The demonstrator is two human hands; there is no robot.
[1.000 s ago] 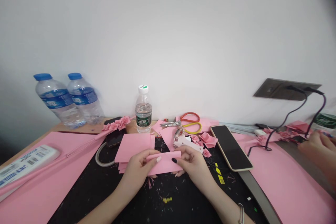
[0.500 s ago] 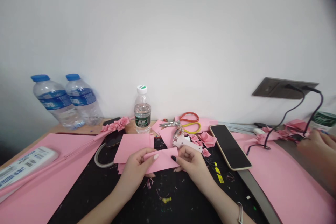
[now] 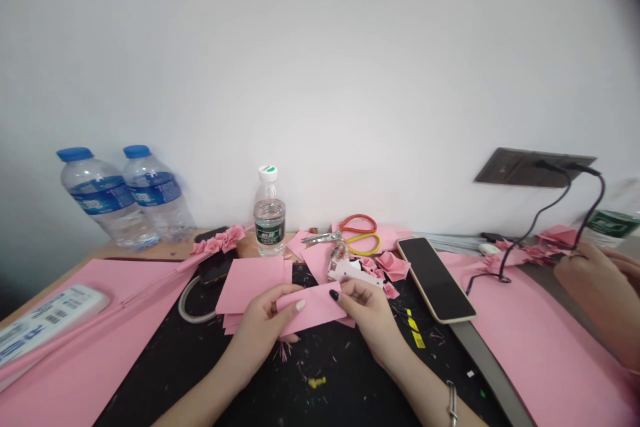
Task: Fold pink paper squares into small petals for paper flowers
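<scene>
While a small folded piece of plain pink paper [image 3: 314,307] is sitting above the black mat [image 3: 325,410] at the centre, the person's left hand [image 3: 265,320] and right hand [image 3: 367,310] are pinching its two ends, thumbs on the near face and fingers curling behind. Compared with a second ago, the near edge is tilting up a bit more toward the right, and the right fingertips that were peeking out below aren't showing now; a corner of pink paper is poking out there instead. So it's looking more like a grip shift mid-fold than a finished crease, imo. Pose-wise, both forearms are coming in from the near side and angling inward, with the dark-nailed right thumb sitting slightly farther off than the left one. A stack of square pink paper sheets [image 3: 253,280] is lying just left, and a pale pink plastic tool [image 3: 345,271] is lying just beyond the right hand.
</scene>
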